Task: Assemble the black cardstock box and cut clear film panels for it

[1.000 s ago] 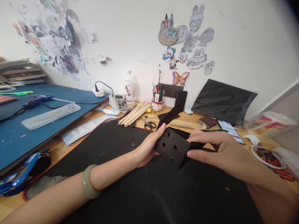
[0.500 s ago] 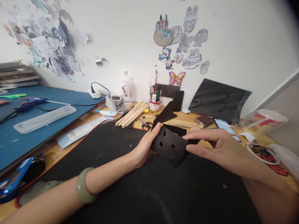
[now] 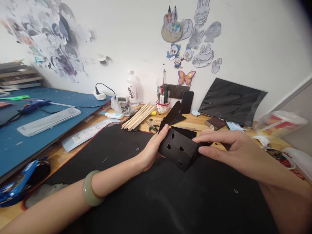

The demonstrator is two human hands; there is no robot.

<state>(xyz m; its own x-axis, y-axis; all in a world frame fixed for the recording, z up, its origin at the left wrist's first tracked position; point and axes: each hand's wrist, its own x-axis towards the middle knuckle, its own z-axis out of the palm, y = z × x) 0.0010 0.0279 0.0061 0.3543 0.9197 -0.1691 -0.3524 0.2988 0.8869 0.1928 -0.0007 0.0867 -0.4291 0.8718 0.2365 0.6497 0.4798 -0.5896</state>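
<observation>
A small black cardboard box (image 3: 175,150) is held tilted above the dark mat, with several ragged holes cut through its near face. Its long flap (image 3: 173,112) stands up at the back left, and the top looks open. My left hand (image 3: 151,149), below a pale green bangle, grips the left side with the thumb on the near face; its other fingers are hidden behind. At the right edge, my right hand (image 3: 219,146) pinches the cardboard between thumb and index finger. The far fingers of that hand are partly out of sight.
A bundle of wooden sticks (image 3: 138,116), scissors (image 3: 153,127) and a pen cup (image 3: 162,106) stand behind the black mat (image 3: 136,201). At left are a blue cutting mat (image 3: 44,130) and a blue tape dispenser (image 3: 23,182). A bowl of scraps (image 3: 278,156) sits right.
The view has shifted slightly. My right thumb and index finger have moved a little along the box's right edge; both hands keep hold of the box.
</observation>
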